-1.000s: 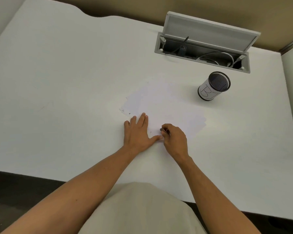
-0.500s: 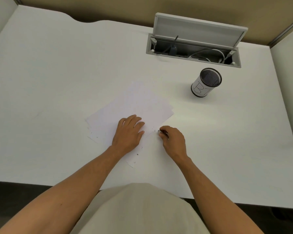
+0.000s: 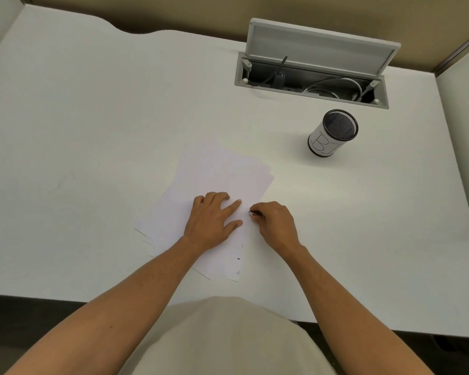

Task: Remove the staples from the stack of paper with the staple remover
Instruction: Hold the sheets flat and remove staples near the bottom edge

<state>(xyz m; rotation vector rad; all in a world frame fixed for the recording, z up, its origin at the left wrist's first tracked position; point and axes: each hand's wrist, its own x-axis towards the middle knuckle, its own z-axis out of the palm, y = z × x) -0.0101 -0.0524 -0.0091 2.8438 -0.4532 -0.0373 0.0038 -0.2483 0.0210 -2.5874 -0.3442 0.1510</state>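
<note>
Beige cloth of the person's garment (image 3: 222, 336) fills the near edge, both bare forearms reaching out over the white flat table (image 3: 92, 131). White stack of loose paper sheets (image 3: 217, 180) lies slanted on the table ahead of the body, edges fanned unevenly at its near corner. Left hand (image 3: 211, 223) rests palm-down on the stack, fingers straight and spread, pressing the sheets flat. Right hand (image 3: 275, 226) sits just beside it at the stack's right edge, fingers curled, pinching a small dark metal tool (image 3: 255, 213); only its tip shows, presumably the staple remover. Farther right, well apart, stands a black mesh cylindrical cup wrapped in white paper (image 3: 332, 133). Beyond it, a grey cable hatch with raised lid (image 3: 314, 69) holds wires.
</note>
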